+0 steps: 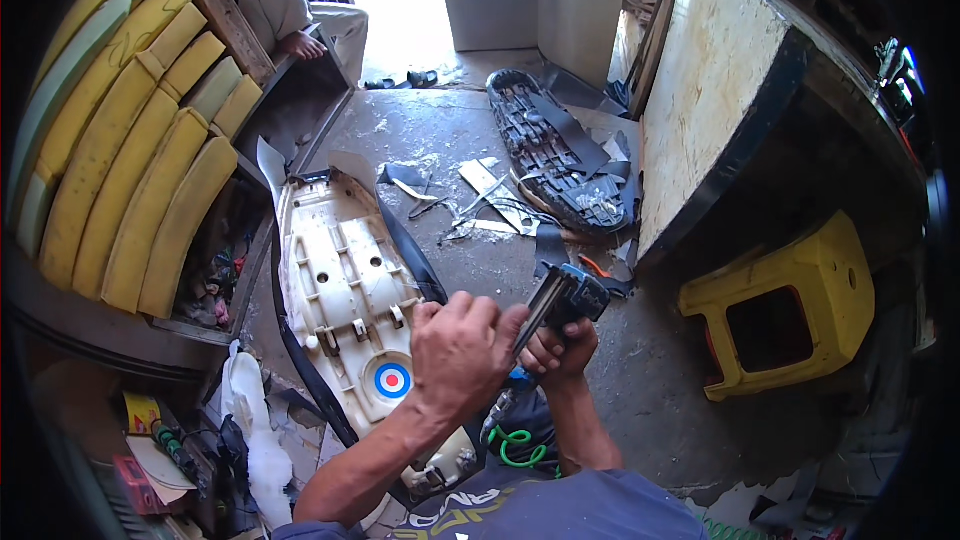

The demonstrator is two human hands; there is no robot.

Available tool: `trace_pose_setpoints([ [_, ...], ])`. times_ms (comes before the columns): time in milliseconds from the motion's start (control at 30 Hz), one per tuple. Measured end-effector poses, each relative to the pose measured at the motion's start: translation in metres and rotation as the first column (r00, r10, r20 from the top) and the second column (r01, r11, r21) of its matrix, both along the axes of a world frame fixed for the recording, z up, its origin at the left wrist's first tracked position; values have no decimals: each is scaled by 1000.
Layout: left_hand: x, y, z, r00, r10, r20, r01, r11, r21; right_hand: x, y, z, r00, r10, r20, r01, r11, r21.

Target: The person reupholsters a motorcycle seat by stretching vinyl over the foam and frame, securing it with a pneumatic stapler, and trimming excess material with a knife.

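Observation:
My right hand (pixel 565 348) is wrapped round the handle of a blue and black air staple gun (pixel 582 292), tilted up in front of me. My left hand (pixel 462 355) is closed, its thumb and fingers at the near end of the gun's long metal magazine. Below the left hand lies a white plastic motorcycle seat base (pixel 350 255), underside up, with ribs and a round blue, white and red sticker (pixel 392 380). Black cover material (pixel 408 245) hangs loose along its edges. A green coiled hose (pixel 520 450) shows under my right forearm.
A dirty black seat base (pixel 550 155) lies ahead among scraps. Orange-handled pliers (pixel 597 268) rest near the gun. Right stand a yellow plastic stool (pixel 855 310) and a large board (pixel 705 90). Yellow foam pads (pixel 130 170) fill the left shelf; another person (pixel 285 5) sits beyond.

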State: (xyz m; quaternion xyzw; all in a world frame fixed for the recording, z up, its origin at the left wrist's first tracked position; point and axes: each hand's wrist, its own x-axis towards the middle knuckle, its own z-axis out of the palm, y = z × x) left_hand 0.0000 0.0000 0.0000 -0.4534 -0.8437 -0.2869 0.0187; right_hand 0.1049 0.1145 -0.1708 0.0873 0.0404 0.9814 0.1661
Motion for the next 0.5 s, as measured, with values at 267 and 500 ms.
trace_pose_setpoints([
  [267,-15,-26,21,626,-147,766,36,986,160,11,16,10,999,-18,-26,18,1000,-9],
  [500,-11,-8,13,762,-104,639,99,994,43,24,8,6,995,-39,87,33,997,71],
])
